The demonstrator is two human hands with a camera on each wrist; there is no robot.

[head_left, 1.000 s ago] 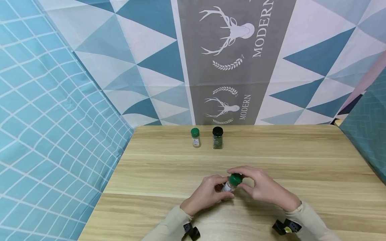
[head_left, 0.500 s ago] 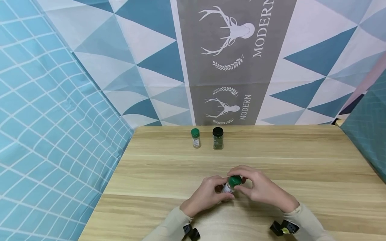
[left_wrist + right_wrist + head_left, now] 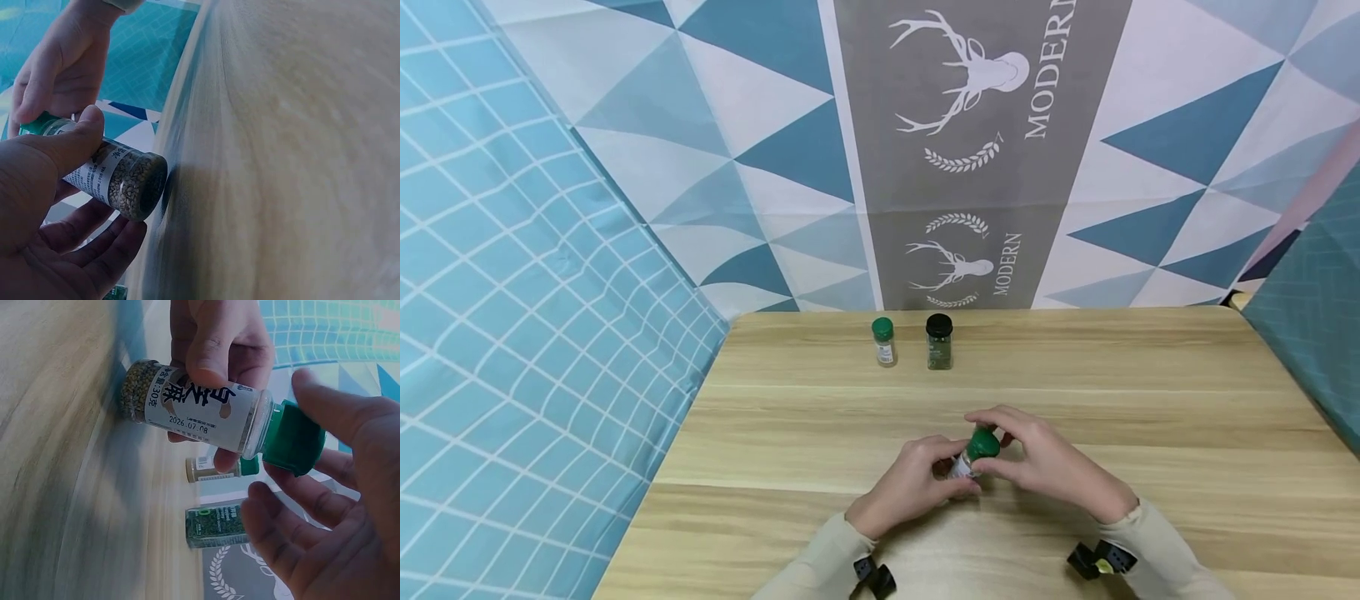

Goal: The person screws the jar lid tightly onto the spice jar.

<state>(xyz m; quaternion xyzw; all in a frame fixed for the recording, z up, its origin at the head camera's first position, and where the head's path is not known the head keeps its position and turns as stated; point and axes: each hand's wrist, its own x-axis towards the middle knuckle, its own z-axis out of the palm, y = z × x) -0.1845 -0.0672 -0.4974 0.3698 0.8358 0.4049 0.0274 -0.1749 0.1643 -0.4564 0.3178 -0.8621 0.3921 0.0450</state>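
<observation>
In the right wrist view a small clear spice jar (image 3: 200, 412) lies tilted, filled with pale sesame-like seeds and wrapped in a white label. My left hand (image 3: 906, 479) grips its body, thumb across the label; in the left wrist view the jar's base (image 3: 145, 187) points toward the table. At the other end, my right hand (image 3: 1056, 467) holds the green cap (image 3: 294, 439) between thumb and fingers. A transparent neck (image 3: 257, 434) shows between label and cap. Both hands are low over the front half of the table.
Two more jars stand at the wooden table's (image 3: 790, 442) back: one green-capped (image 3: 883, 342), and right of it a black-capped jar (image 3: 939, 343) of green herbs. A patterned cloth (image 3: 955, 167) hangs behind, and a blue checked one (image 3: 550, 333) borders the left.
My right hand has shifted slightly left, and its thumb has come round to the near side of the cap. My left hand keeps its grip on the jar; the back jars stay put.
</observation>
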